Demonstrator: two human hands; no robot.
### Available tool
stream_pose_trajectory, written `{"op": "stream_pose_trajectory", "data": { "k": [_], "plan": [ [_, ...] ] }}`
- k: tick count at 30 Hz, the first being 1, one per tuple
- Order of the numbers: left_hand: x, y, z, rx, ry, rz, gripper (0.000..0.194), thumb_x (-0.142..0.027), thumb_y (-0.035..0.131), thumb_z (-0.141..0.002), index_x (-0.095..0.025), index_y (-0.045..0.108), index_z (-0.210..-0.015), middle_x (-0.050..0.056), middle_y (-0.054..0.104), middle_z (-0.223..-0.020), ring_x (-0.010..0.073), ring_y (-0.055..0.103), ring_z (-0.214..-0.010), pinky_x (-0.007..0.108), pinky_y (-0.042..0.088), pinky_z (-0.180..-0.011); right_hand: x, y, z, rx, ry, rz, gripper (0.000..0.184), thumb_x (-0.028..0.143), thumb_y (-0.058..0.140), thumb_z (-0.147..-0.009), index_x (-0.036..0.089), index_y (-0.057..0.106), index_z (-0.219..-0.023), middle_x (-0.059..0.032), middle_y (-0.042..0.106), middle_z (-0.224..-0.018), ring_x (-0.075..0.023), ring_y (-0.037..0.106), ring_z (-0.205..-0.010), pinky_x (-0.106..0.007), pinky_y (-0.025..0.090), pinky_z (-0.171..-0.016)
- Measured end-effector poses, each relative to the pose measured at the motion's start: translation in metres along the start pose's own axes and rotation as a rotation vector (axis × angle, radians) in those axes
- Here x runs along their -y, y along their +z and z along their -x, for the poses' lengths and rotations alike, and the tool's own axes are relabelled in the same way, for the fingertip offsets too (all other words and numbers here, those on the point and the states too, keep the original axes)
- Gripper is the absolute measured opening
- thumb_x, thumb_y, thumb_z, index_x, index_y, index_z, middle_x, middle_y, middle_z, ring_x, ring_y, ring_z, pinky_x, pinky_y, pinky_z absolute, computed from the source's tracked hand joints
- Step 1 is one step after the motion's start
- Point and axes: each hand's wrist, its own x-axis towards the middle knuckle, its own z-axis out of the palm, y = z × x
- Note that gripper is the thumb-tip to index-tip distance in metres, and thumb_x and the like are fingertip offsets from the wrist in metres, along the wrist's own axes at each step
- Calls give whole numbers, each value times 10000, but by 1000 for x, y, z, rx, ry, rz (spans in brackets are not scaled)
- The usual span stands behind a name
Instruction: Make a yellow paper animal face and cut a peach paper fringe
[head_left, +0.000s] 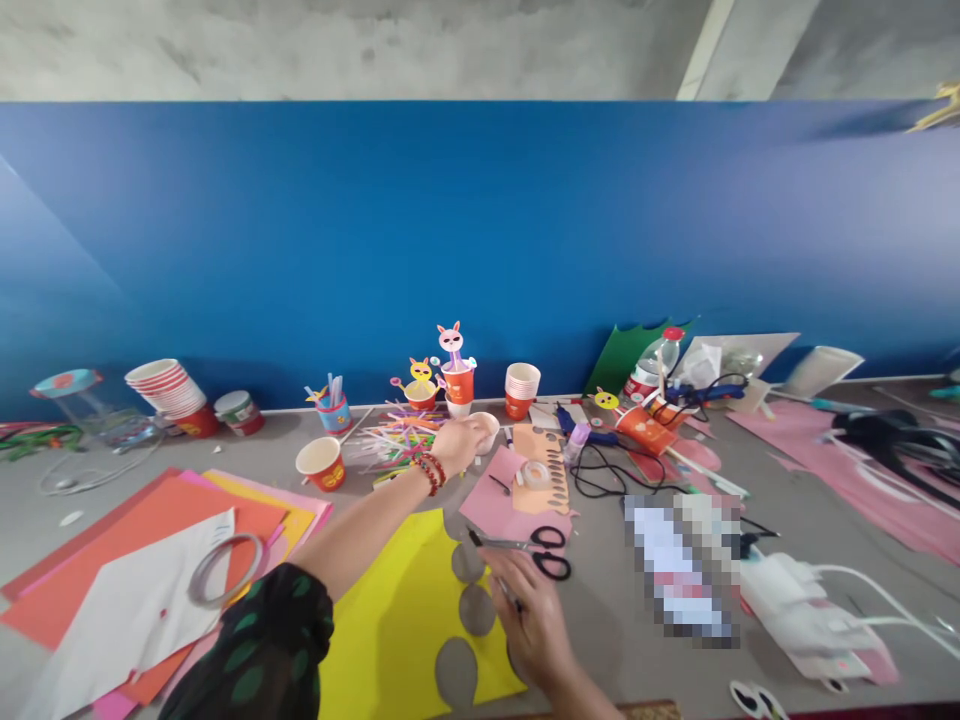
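Note:
My left hand (456,447), with a red beaded bracelet at the wrist, reaches to the back of the table and grips a small whitish paper cup (486,434); the fingertips are partly hidden. My right hand (531,612) is closed around a dark pen (474,538) above the edge of a yellow sheet (397,610) with rounded holes cut out. Black-handled scissors (550,553) lie just beyond the right hand. Beside the left hand is a pile of colourful straws (397,438). Pink paper (487,495) lies to its right.
An orange paper cup (321,464) stands left of the straws. Paper sheets (172,520) and a tape roll (225,570) lie at left. Cups with animal faces (459,382) stand at the back. A glue gun (592,432), looped cables, and a white power strip (806,610) occupy the right.

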Motion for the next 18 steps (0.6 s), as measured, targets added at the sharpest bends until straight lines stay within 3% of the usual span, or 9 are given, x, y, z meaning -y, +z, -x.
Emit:
{"op": "stream_pose_trajectory", "data": {
  "k": [5,10,14,18],
  "plan": [
    [-1,-1,1,-40,47,59,287,-322,550,-962,-174,575,-1206,94,588,-1229,216,617,-1027,420,539,-870,-7,-3,4,-24,21,58,374,166,470,-921,284,595,-1253,-91,716,-1103,-280,666,-997,-408,564,-802],
    [0,-19,17,-146,51,136,231,-212,562,-932,-191,622,-1153,86,629,-1199,236,568,-1125,409,491,-959,-5,-20,-4,15,24,128,356,169,456,-929,262,575,-1252,-94,718,-1051,-276,669,-942,-405,555,-775],
    [6,-40,62,-197,-8,180,206,-217,475,-968,-196,651,-1072,81,659,-1114,220,592,-1078,396,495,-938,-6,-35,-28,83,-7,235,345,261,509,-930,208,566,-1266,-132,685,-1120,-299,633,-1037,-418,541,-832],
    [8,-53,124,-159,-80,163,220,-258,452,-981,-190,661,-959,77,674,-999,203,625,-956,352,519,-852,-24,-32,-54,190,-18,338,278,265,521,-923,209,638,-1169,-117,700,-1070,-292,620,-1043,-429,528,-869]
  ]
}}
